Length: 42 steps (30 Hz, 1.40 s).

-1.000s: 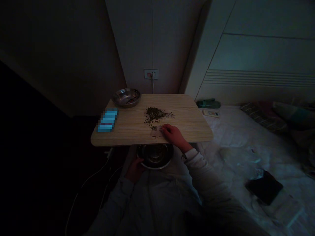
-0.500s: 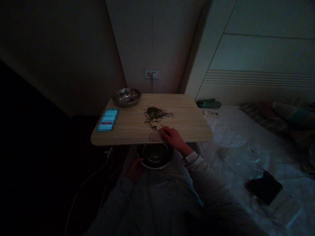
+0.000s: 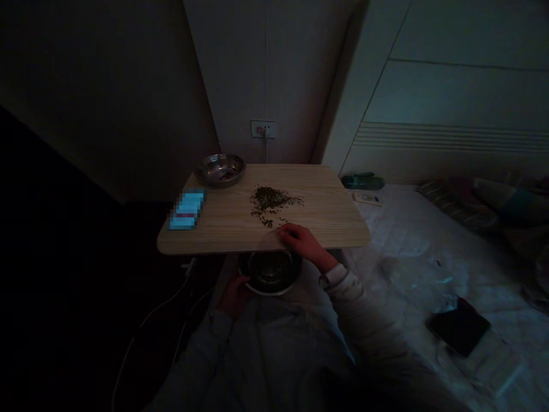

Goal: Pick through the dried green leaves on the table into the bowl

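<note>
A pile of small dark beans [image 3: 271, 201] lies in the middle of a light wooden table [image 3: 223, 229]. My right hand [image 3: 302, 241] rests at the table's near edge, fingers curled on a small pale card [image 3: 269, 242] that reaches the rim. Below the edge, my left hand [image 3: 234, 293] grips the rim of a steel bowl [image 3: 270, 272] holding some beans. The room is very dark.
A second steel bowl [image 3: 220, 168] stands at the table's far left corner, a lit phone [image 3: 187, 208] near the left edge. A wall socket [image 3: 263, 129] with a cable is behind. A bed to the right holds a dark wallet [image 3: 458, 326], a remote [image 3: 368, 198] and pillows.
My right hand has slid the pale card and a few beans toward me, from just below the pile to the table's near edge above the lower bowl. The left hand has stayed.
</note>
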{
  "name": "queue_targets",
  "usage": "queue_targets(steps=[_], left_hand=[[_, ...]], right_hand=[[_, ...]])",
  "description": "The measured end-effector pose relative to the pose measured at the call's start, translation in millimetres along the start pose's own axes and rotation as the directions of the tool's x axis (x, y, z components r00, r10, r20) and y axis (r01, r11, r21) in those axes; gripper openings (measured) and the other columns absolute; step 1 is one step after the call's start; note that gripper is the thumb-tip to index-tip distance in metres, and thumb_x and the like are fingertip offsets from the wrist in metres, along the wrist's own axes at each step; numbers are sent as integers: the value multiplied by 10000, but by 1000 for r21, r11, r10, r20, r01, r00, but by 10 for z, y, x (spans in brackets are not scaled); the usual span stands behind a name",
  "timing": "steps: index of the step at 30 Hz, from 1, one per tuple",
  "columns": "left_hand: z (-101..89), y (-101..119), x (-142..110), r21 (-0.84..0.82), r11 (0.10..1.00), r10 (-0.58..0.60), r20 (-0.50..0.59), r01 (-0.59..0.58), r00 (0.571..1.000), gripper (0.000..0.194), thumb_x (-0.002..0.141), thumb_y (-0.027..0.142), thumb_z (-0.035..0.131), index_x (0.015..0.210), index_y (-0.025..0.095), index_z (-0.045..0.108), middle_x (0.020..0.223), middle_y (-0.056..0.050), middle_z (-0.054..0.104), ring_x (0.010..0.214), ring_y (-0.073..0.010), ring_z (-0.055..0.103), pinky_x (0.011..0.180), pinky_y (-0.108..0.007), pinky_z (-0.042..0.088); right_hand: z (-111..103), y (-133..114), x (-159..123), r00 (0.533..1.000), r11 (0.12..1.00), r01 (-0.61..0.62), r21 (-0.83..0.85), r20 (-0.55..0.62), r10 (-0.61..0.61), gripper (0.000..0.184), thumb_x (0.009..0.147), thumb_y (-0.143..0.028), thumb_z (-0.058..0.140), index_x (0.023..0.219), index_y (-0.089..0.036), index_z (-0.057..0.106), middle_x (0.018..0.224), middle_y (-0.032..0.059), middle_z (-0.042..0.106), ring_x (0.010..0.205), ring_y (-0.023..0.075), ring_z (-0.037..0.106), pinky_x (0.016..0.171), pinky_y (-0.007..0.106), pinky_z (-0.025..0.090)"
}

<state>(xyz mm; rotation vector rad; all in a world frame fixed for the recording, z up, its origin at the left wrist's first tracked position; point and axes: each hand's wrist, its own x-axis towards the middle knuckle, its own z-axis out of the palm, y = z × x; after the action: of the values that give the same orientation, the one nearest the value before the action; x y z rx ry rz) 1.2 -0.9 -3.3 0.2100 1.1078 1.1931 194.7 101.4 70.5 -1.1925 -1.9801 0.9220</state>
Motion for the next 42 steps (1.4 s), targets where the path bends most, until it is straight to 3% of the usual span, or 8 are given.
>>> queue_targets(steps=[3,7,16,25,32,42], left_hand=[[-11,-2,3,6,1000,-14,2,14,1000,415,609,89,617,1000,226,633,910,-13,716,937,-247,651,732,-350,538],[-23,-12,17,2,1000,-16,15,16,1000,358,610,98,620,949,212,632,907,-25,712,955,-250,647,741,-343,535],[12,11,-10,14,1000,-14,0,14,1000,391,600,93,618,971,215,623,918,-18,707,914,-226,654,699,-309,536],[-35,-25,26,16,1000,11,25,-11,1000,367,605,104,626,954,216,628,932,-23,711,968,-239,642,742,-327,536],[-3,4,-10,25,1000,-10,8,9,1000,411,598,103,629,991,223,616,928,-18,711,964,-253,645,753,-356,542],[-26,-10,20,45,999,-24,17,24,1000,347,606,116,630,939,213,622,916,-28,708,961,-257,642,723,-343,538]], right_hand=[[-87,61,12,989,993,-60,102,-131,73,245,819,-372,469,837,-175,614,749,14,639,697,147,547,653,253,421],[-243,167,14,952,987,-132,88,-267,151,253,794,-409,461,766,-187,578,659,8,587,662,156,523,630,263,409],[-248,181,-16,958,988,-154,-30,-250,141,244,771,-398,437,740,-191,561,688,21,594,662,163,516,640,279,381],[-232,252,3,901,975,-199,-95,-410,144,221,761,-367,419,721,-200,559,654,17,579,630,154,490,600,263,348],[-221,259,11,903,975,-194,-113,-408,132,240,797,-365,415,777,-196,585,726,30,621,696,164,526,641,266,379],[-222,218,-4,937,977,-188,-100,-318,147,234,814,-346,434,827,-191,609,758,31,646,721,174,563,668,278,401]])
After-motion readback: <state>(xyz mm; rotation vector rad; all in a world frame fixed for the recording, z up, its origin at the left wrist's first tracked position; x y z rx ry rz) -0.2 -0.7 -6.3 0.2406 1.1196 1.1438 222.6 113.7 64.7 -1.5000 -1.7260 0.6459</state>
